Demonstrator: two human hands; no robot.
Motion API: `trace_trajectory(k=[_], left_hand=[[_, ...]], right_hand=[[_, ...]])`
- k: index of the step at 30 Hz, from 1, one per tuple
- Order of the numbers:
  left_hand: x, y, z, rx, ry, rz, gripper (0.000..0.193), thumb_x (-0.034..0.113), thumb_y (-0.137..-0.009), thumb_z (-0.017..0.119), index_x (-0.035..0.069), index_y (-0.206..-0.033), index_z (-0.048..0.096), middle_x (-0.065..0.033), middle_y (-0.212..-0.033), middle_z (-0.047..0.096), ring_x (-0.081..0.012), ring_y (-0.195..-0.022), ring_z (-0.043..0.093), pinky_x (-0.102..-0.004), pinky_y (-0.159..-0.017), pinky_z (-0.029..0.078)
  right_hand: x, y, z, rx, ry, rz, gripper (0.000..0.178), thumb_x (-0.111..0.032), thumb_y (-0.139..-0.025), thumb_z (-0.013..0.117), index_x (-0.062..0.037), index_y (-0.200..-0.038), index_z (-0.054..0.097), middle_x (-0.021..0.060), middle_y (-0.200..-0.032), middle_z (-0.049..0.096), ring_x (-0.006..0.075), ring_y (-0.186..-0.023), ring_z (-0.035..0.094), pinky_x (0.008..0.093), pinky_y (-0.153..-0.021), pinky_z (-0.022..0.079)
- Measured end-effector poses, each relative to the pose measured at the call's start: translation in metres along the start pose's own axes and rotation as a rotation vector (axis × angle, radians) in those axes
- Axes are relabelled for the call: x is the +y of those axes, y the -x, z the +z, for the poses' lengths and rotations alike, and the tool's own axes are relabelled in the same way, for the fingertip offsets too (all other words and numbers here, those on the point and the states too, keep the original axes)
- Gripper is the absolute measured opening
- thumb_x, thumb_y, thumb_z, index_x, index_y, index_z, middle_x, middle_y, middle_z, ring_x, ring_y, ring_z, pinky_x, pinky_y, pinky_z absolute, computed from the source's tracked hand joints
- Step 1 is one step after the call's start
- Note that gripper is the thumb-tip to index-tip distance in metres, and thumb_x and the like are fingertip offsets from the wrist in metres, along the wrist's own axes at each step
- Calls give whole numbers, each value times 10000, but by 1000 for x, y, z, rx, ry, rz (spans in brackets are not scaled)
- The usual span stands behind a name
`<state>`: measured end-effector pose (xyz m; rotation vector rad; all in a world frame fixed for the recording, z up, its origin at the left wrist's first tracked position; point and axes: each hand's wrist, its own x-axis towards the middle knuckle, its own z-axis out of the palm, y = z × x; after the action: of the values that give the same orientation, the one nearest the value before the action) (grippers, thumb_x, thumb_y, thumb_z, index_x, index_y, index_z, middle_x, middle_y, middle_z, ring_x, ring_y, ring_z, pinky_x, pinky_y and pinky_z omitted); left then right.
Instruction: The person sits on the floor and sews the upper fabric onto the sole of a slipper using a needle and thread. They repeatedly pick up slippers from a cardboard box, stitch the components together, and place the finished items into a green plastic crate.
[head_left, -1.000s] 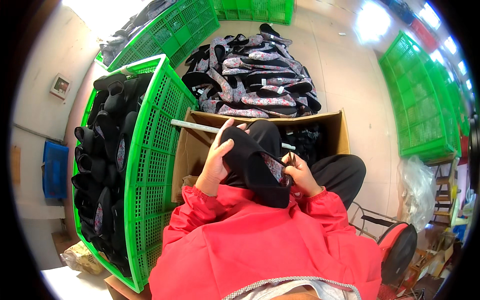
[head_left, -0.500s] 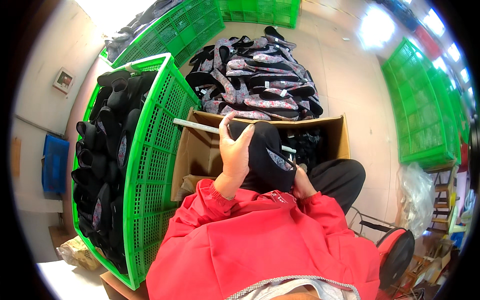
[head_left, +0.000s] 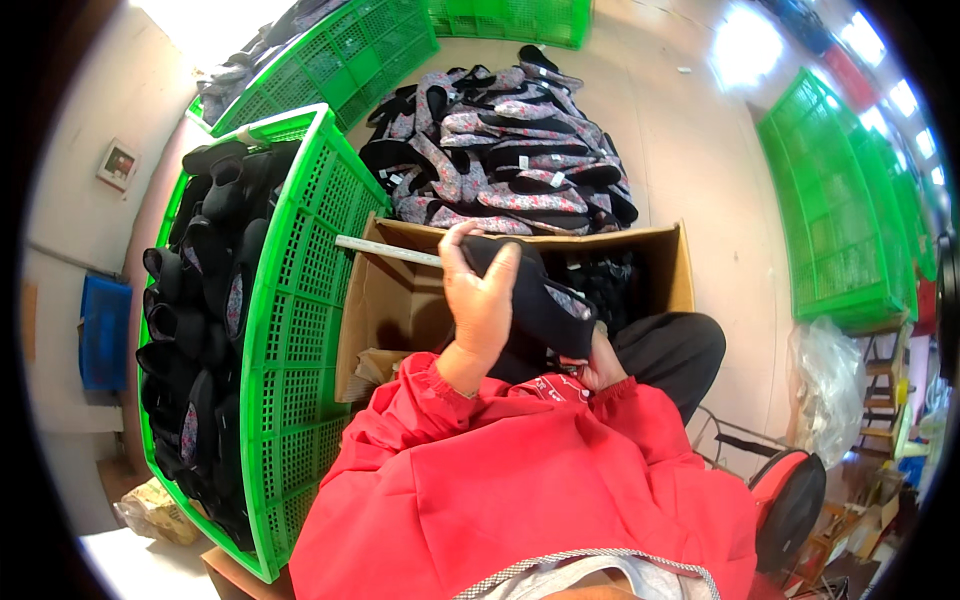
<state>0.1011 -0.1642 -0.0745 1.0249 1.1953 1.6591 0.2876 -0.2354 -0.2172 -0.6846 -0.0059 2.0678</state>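
A black slipper (head_left: 545,326) with a floral lining is held between both hands above an open carton. My left hand (head_left: 480,305) is closed round its toe end, the thumb and fingers on its top. At the other end, my right hand (head_left: 603,362) grips the slipper near its heel; most of those fingers are hidden behind it. A white rod (head_left: 388,250) sticks out on the left behind my left hand, lying across the carton's corner; its other end is out of sight behind the slipper. Dark items (head_left: 612,280) lie inside the carton (head_left: 664,262).
A green crate (head_left: 300,300) packed with black slippers stands close on the left. Beyond the carton lies a heap of floral slippers (head_left: 520,150). More green crates (head_left: 835,200) stand at the right, beside clear plastic wrap (head_left: 828,385). A round red-and-black object (head_left: 788,500) is near my right side.
The slipper has tilted, and its opening has moved slightly up. The piece of white rod seen to its right is now hidden. Both hands keep their hold.
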Motion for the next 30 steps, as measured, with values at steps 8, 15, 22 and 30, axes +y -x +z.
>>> trace_trajectory(k=[8, 15, 22, 30], left_hand=[[-18, -4, -14, 155, 215, -98, 249, 28, -920, 657, 118, -1110, 523, -2, -1020, 517, -107, -907, 485, -246, -824, 443], [-21, -3, -28, -62, 557, -141, 195, 117, -984, 551, 107, -1174, 510, -116, -1176, 595, -289, -1171, 571, -453, -990, 500], [12, 15, -31, -356, 555, -107, 106, 96, -955, 515, 28, -1029, 549, -182, -1246, 567, -315, -1299, 485, -460, -1100, 376], [38, 27, -23, -494, 198, 150, 111, 21, -834, 602, 26, -935, 556, -159, -1186, 589, -328, -1249, 524, -468, -1093, 357]], right_hand=[[-1, 8, 15, 139, 176, -213, 259, -272, -1054, 440, -63, -1014, 588, 33, -799, 635, 67, -481, 455, 194, -373, 277], [-16, 21, 23, 164, 135, -506, 273, -316, -1043, 481, -83, -1111, 606, 41, -914, 691, 73, -589, 590, 197, -385, 347], [-29, 15, -2, 77, -5, -426, 325, -401, -1044, 447, -142, -1049, 643, 32, -911, 718, 125, -646, 660, 209, -416, 413], [-24, 9, 20, 266, -125, -520, 327, -387, -1032, 491, -120, -989, 676, 25, -875, 716, 129, -724, 674, 226, -533, 492]])
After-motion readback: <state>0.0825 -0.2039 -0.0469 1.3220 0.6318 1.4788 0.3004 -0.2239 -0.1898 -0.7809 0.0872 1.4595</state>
